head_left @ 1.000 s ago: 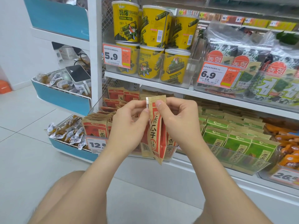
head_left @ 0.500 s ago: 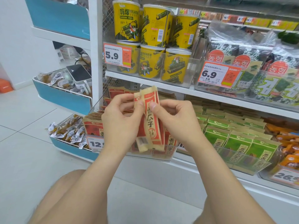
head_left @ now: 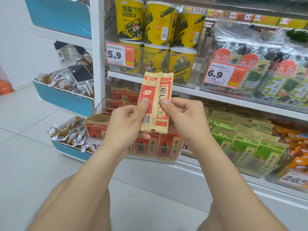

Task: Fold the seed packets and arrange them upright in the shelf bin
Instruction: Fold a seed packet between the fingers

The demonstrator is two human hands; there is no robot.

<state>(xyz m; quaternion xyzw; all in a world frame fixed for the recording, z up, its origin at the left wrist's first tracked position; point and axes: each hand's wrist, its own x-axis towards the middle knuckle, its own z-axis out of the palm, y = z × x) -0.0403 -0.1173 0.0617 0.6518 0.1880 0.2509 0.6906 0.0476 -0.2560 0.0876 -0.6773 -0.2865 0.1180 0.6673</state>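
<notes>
**Packet lifted and turned flat to the camera, fold nearly pressed**

Head view: since the earlier frames the seed packet [head_left: 154, 104] has come up from hanging edge-on and now faces the camera squarely. Both thumbs have slid from its top end down to its middle.

The left grip [head_left: 124, 124] is clamped on the packet's left panel, with the thumb [head_left: 144, 104] on the front and the fingers curled behind. The right grip [head_left: 185, 120] pinches the right panel the same way. The packet sits at the centre of the frame, held in the air in front of the shelving and just above the clear shelf bin [head_left: 166, 161].

Its long axis runs nearly vertical, with the sealed top toward the upper shelf and the bottom edge toward the bin. The print reads upright. The barcode flap lies folded in on the left, beside the panel with the large characters, so the packet shows as a narrow strip.

Progress, as I judge it: a front row of matching red packets [head_left: 166, 145] already stands upright in the bin. Looser ones lie tilted behind it, toward the left of the bin. This packet looks folded but is not yet placed. It has to go down into the row, and the loose ones probably come after.

Yellow canisters [head_left: 131, 20] stand on the shelf above.
</notes>
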